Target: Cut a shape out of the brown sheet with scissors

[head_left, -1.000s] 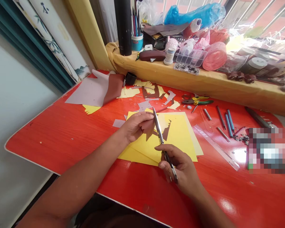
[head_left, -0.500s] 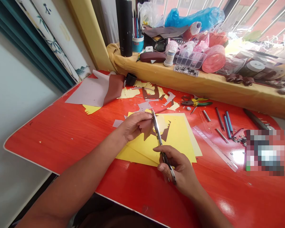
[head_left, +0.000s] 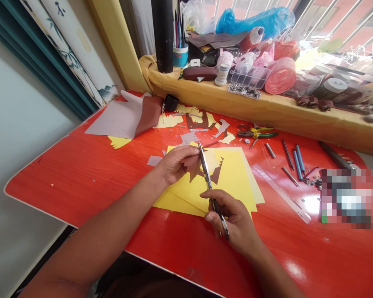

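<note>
the left hand (head_left: 174, 165) pinched the brown paper cutout (head_left: 192, 170); the right hand (head_left: 236, 223) gripped the scissors (head_left: 207, 171), blades just beside the left fingertips. short snips would likely have suited the outline.

A glossy red table (head_left: 81, 174) stands below a yellow-draped window ledge (head_left: 267, 109) along its far edge, a barred window (head_left: 345, 25) above it giving bright daylight, with a pale wall (head_left: 15, 136) and teal panelling (head_left: 34, 54) to the table's left.
</note>
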`<state>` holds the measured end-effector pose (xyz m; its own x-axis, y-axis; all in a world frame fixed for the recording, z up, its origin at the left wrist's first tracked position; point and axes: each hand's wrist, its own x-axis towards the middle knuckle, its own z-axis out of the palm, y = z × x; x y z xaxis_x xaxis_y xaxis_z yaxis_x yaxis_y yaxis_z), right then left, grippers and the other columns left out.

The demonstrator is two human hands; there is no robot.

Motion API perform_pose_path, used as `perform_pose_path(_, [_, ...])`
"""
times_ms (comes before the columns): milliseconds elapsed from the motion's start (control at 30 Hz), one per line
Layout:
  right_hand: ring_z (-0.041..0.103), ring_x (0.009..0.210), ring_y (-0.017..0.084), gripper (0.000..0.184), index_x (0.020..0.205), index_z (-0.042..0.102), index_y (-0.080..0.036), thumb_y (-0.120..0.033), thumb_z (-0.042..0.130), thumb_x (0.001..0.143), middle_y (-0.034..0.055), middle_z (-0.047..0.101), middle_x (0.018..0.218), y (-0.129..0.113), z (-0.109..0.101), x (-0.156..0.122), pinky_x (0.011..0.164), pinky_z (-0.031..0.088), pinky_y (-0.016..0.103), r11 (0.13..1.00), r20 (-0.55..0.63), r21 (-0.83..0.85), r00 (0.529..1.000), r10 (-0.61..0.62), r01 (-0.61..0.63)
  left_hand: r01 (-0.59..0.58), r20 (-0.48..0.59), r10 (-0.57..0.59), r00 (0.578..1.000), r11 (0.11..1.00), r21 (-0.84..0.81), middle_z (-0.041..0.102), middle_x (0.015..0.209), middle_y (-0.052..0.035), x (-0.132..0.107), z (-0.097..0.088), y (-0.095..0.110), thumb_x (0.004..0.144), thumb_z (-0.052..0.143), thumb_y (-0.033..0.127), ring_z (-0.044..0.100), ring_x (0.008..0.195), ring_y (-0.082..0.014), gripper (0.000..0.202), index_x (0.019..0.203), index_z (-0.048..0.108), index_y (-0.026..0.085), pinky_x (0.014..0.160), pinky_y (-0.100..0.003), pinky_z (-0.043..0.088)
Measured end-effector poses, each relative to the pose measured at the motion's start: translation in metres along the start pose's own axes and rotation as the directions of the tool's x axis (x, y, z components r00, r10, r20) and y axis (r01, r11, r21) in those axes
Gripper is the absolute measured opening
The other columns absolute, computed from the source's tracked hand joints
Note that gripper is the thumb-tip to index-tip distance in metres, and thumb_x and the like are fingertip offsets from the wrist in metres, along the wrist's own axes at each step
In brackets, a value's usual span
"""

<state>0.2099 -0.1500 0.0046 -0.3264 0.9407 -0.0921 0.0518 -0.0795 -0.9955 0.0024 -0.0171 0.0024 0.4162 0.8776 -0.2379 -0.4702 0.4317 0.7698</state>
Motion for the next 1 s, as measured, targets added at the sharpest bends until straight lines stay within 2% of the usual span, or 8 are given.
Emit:
perform_pose_path(233, [0.042, 0.045, 0.012, 0.042, 0.119, 0.077, -0.021, -0.058, 0.083, 0.102, -0.0097, 0.045, 0.061, 0.001, 0.0, 0.0, 0.047, 0.03, 0.028, 1.0, -0.014, -0.014, 1.0, 0.008, -0.008, -0.02, -0.027, 0.02, 0.999, 1.0, 0.019, 0.064, 0.07, -0.0017, 0.002, -0.001, -0.005, 0.081, 0.091, 0.031, 0.062, 0.07, -0.0182, 0.025, 0.076, 0.068, 0.021, 0.068, -0.032, 0.052])
perform_pose_path(400, [0.044, 0.041, 0.011, 0.037, 0.119, 0.076, -0.021, -0.053, 0.084, 0.102, -0.0102, 0.049, 0.059, 0.0, 0.0, 0.0, 0.047, 0.032, 0.027, 1.0, -0.026, 0.007, 0.999, 0.018, -0.018, -0.015, -0.021, 0.016, 1.0, 1.0, 0.012, 0.065, 0.071, -0.0018, 0.003, 0.0, -0.008, 0.082, 0.09, 0.031, 0.063, 0.069, -0.0182, 0.024, 0.078, 0.07, 0.02, 0.07, -0.033, 0.054])
perform_pose_path(600, [0.046, 0.041, 0.012, 0.043, 0.121, 0.077, -0.021, -0.057, 0.084, 0.101, -0.0099, 0.051, 0.057, -0.002, 0.001, 0.0, 0.046, 0.036, 0.027, 0.999, -0.023, 0.025, 0.999, 0.043, -0.042, -0.023, -0.038, 0.024, 0.999, 1.0, 0.021, 0.06, 0.066, 0.0004, 0.002, 0.001, -0.008, 0.082, 0.09, 0.03, 0.06, 0.066, -0.0165, 0.029, 0.072, 0.065, 0.02, 0.068, -0.031, 0.053])
perform_pose_path(767, [0.046, 0.045, 0.013, 0.05, 0.123, 0.076, -0.021, -0.064, 0.084, 0.099, -0.0087, 0.05, 0.062, -0.002, 0.001, 0.0, 0.046, 0.036, 0.028, 0.999, -0.014, 0.018, 0.999, 0.036, -0.036, -0.031, -0.053, 0.032, 0.998, 0.999, 0.031, 0.046, 0.057, 0.0049, 0.002, 0.002, -0.006, 0.083, 0.091, 0.03, 0.052, 0.057, -0.0136, 0.038, 0.066, 0.058, 0.022, 0.061, -0.028, 0.048])
perform_pose_path(900, [0.047, 0.046, 0.013, 0.051, 0.124, 0.076, -0.021, -0.065, 0.083, 0.1, -0.0084, 0.05, 0.063, -0.002, 0.0, 0.0, 0.047, 0.038, 0.028, 1.0, -0.01, 0.015, 1.0, 0.028, -0.028, -0.037, -0.064, 0.042, 0.997, 0.997, 0.072, 0.046, 0.056, 0.0064, 0.0, 0.007, -0.002, 0.082, 0.091, 0.029, 0.045, 0.053, -0.0111, 0.024, 0.077, 0.069, 0.019, 0.056, -0.024, 0.043])
perform_pose_path(1000, [0.047, 0.045, 0.013, 0.051, 0.124, 0.076, -0.021, -0.065, 0.083, 0.1, -0.0089, 0.048, 0.062, -0.002, -0.001, -0.001, 0.047, 0.038, 0.028, 0.999, -0.011, 0.0, 0.999, 0.041, -0.041, -0.041, -0.04, 0.046, 0.998, 0.993, 0.11, 0.045, 0.052, 0.0075, -0.004, 0.01, 0.001, 0.082, 0.088, 0.029, 0.036, 0.05, -0.0092, 0.02, 0.08, 0.072, 0.017, 0.053, -0.023, 0.042])
